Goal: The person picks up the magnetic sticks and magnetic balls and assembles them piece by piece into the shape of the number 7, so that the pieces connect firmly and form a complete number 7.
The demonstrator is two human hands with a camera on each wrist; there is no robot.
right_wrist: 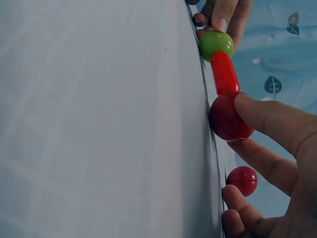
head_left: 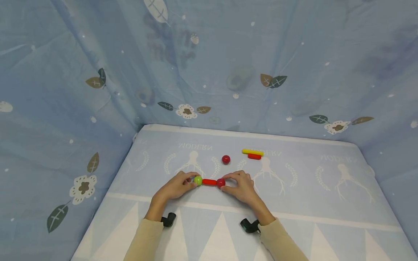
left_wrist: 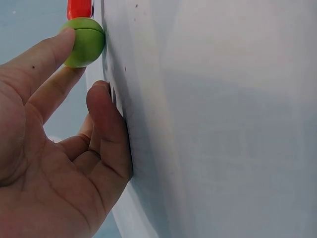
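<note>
A short red rod lies level between a green ball on its left end and a dark red ball on its right end, the three in one line. With thumb and fingertip, my left hand pinches the green ball. The right hand pinches the dark red ball the same way, its thumb on the near side. The row sits low, close over the tabletop. A patch of red shows between the left thumb and fingers, mostly hidden.
Another red ball rests on the table farther back. To its right lie a long yellow rod and a short red rod, side by side. Patterned blue cloth hangs behind the printed table cover.
</note>
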